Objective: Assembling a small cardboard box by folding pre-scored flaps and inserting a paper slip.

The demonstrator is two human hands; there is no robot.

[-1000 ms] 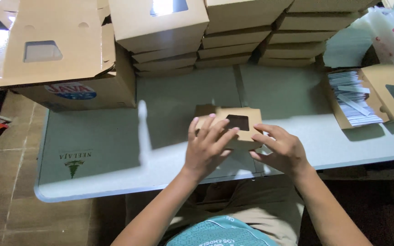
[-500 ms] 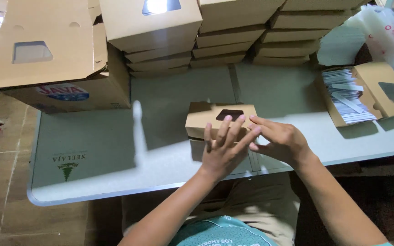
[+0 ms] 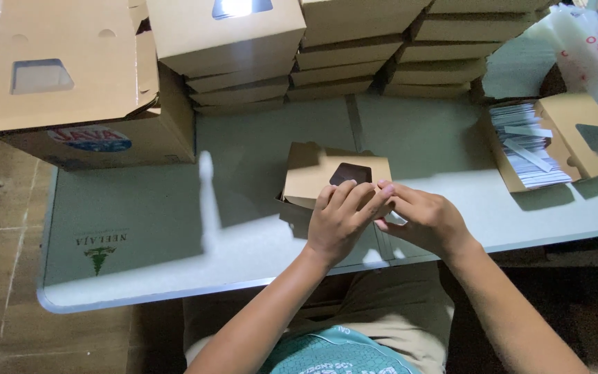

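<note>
1. The left hand (image 3: pixel 340 221) lies flat over the near edge of a small brown box (image 3: pixel 333 176) at the centre of the frame, fingers together and stretched toward the right; it covers the box's front right corner.
2. The right hand (image 3: pixel 423 220) sits just right of it, fingers curled in and meeting the left fingertips. Something pale shows under them, but whether the right hand is pinching it cannot be told.
3. The box has one dark window in its lid; its near side is hidden by both hands.
4. The white table (image 3: pixel 174 228) fills the middle of the frame; its right end runs out of view.
5. Across the top, stacks of folded brown boxes (image 3: pixel 354 59) stand in three visible piles, all cut off by the upper edge, so a full count is not possible.
6. In the upper left, one large cardboard carton (image 3: pixel 98 138) stands with an open flap, partly out of frame.
7. At the right, one open box (image 3: pixel 576 138) with a window lid holds a heap of white slips (image 3: pixel 524 145), too many and too small to count.
8. A clear plastic bag (image 3: pixel 583 48) sits in the upper right corner, cropped.
</note>
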